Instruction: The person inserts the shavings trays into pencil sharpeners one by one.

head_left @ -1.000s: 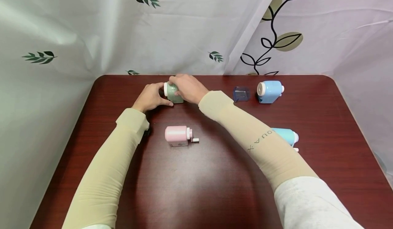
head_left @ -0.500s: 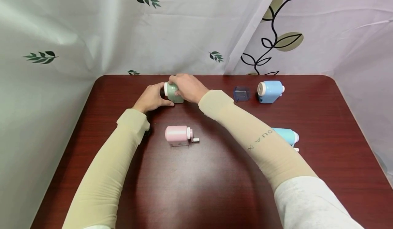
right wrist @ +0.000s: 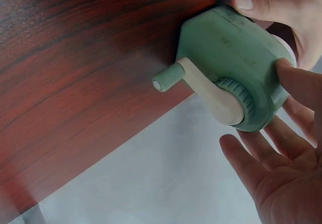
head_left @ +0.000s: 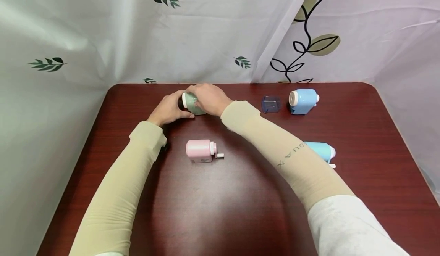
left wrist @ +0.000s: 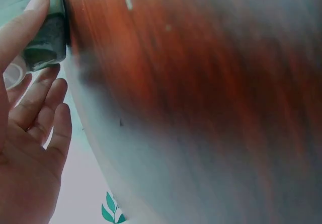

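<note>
A green pencil sharpener (head_left: 193, 104) lies at the far middle of the dark red table (head_left: 361, 134). My right hand (head_left: 210, 97) covers its top and rear, fingers wrapped over it. My left hand (head_left: 169, 110) cups its white front end, with the thumb along the near side. In the right wrist view the green sharpener (right wrist: 236, 68) shows its cream crank and green knob. My right hand's fingers (right wrist: 297, 83) touch the sharpener's side there, and a thumb lies on its far edge. In the left wrist view my thumb (left wrist: 20, 27) presses on the sharpener's dark part (left wrist: 48, 43).
A pink sharpener (head_left: 200, 150) lies nearer me at centre. A blue sharpener (head_left: 303, 100) and a small clear blue box (head_left: 270, 104) sit at the back right. Another blue sharpener (head_left: 322, 151) is partly hidden by my right forearm. Leaf-print curtains hang behind the table.
Both hands stay on the green sharpener. Its white front end has tipped a little toward the left hand, which has closed in on it.
</note>
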`<action>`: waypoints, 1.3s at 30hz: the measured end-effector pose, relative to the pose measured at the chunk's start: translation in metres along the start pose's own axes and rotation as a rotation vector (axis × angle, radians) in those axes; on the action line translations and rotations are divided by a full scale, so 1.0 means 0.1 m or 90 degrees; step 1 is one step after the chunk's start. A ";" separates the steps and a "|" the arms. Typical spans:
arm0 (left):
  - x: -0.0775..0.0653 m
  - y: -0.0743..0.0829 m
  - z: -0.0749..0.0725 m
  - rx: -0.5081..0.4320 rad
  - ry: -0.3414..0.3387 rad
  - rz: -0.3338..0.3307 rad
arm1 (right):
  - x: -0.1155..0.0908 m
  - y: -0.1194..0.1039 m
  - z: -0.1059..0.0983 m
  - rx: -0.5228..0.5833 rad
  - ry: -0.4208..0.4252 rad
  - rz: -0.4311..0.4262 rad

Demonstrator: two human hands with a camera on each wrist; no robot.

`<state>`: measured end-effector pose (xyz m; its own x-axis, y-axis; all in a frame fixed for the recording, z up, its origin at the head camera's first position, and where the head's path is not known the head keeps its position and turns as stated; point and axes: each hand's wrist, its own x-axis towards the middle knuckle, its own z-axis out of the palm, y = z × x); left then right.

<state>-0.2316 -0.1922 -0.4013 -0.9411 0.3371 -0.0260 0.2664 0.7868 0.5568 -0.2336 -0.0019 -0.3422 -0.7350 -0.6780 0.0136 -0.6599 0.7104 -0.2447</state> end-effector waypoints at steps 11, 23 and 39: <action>-0.05 0.02 -0.20 -0.011 0.026 0.020 | -0.07 0.04 -0.26 -0.017 0.004 -0.018; -0.05 0.33 -0.45 -0.065 0.103 0.063 | -0.41 0.30 -0.65 -0.050 0.008 -0.005; 0.17 1.16 -0.40 0.042 0.050 0.205 | -1.16 0.96 -0.84 -0.057 0.022 0.051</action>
<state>-0.2249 -0.1155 -0.3041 -0.8189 0.5348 0.2083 0.5633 0.6792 0.4705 -0.2247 0.1607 -0.2853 -0.7903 -0.6119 0.0318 -0.6084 0.7774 -0.1595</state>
